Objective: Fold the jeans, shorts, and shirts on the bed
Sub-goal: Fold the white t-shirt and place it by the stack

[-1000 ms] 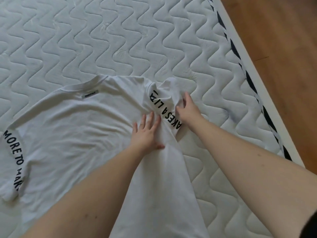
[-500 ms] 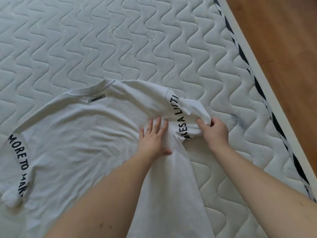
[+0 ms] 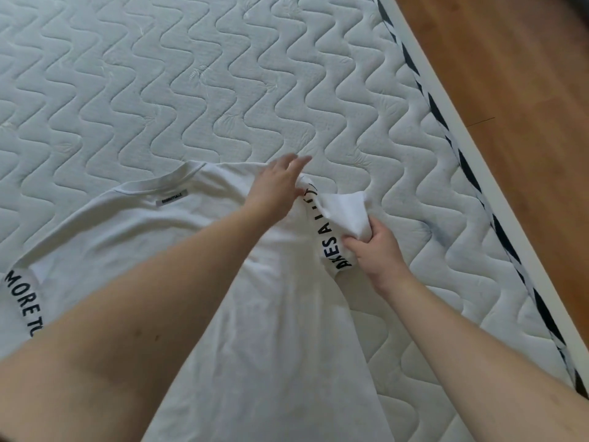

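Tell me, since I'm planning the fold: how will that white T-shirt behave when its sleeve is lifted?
Probably floppy: the sleeve bunches and creases where the right hand grips it. The white T-shirt likely drapes rather than holds shape, as it wrinkles across the mattress. It seems light, and may slide when tugged.

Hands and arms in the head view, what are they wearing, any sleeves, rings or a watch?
Both forearms are bare, with no sleeves in view. The left hand and right hand show no gloves or watch. The left hand is motion-blurred, so a ring there cannot be ruled out.
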A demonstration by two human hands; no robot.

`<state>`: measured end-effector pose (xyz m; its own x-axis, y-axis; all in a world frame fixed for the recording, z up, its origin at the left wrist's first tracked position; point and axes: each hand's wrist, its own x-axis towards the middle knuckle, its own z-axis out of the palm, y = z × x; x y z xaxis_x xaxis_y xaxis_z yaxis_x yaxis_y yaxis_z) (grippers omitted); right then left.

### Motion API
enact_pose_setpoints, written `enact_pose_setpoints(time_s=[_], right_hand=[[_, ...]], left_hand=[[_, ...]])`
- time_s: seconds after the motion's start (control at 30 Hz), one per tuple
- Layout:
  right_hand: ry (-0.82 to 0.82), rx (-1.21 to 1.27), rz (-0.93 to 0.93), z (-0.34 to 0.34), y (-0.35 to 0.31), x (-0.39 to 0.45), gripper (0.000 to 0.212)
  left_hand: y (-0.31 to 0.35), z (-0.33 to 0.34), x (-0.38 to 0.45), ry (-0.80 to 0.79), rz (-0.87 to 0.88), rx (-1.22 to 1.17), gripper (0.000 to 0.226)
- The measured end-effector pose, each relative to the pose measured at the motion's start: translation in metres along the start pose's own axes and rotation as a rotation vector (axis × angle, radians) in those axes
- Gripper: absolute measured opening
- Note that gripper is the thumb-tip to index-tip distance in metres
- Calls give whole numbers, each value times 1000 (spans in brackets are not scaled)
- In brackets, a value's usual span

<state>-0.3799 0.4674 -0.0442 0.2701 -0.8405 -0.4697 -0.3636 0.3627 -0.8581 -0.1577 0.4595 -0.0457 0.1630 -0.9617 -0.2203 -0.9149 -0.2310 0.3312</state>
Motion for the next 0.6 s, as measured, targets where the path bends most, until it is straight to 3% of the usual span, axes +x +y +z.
enact_pose_setpoints(time_s=[0.07,0.17,0.3,0.47,0.53,0.6], right_hand=[[-51,78,25,-4,3,-5,39],[-157,176,120,-12,10,-13,54],[-343,16,186,-31,15,-21,52],[-546,-858,0,-48,19,-17,37],[-525,-979,-25,-45,19,-14,35],[-414,-907,-6,-44,20,-13,37]], left_hand=[[1,-8,25,-211,128,231,71],[7,-10,44,-424,160,435,43],[6,-3,47,-347,130,296,30],[10,-8,52,-371,96,333,36],[12,-13,56,-319,74,420,28],[12,-15,58,-266,49,445,23]])
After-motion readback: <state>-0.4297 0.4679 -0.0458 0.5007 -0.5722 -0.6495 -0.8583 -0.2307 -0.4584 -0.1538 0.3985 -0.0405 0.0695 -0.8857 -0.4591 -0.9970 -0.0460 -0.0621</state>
